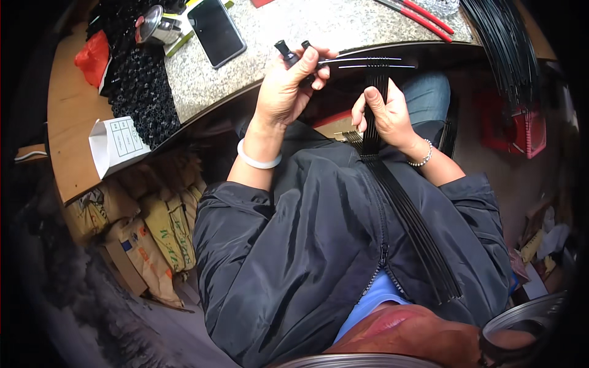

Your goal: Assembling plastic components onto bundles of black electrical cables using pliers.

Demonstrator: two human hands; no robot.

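My left hand [283,92] is closed around small black plastic pieces [283,49], whose ends stick up past the thumb. Two thin metal rods [353,59] stretch rightward from this hand to the top of a flat row of thin black rods [423,239]. My right hand [392,119] pinches that row below its top end, thumb in front. From there the black rods run down over my jacket [294,245], side by side, their lower ends resting near my lap. How the metal rods meet the black ones is too small to tell.
On the speckled tabletop [264,37] lie a phone [216,32] and red-handled pliers [423,15]. At left are a heap of black plastic pieces [144,92], a metal container [153,26] and a white box [119,147]. Another black rod bundle [503,55] hangs over the right edge.
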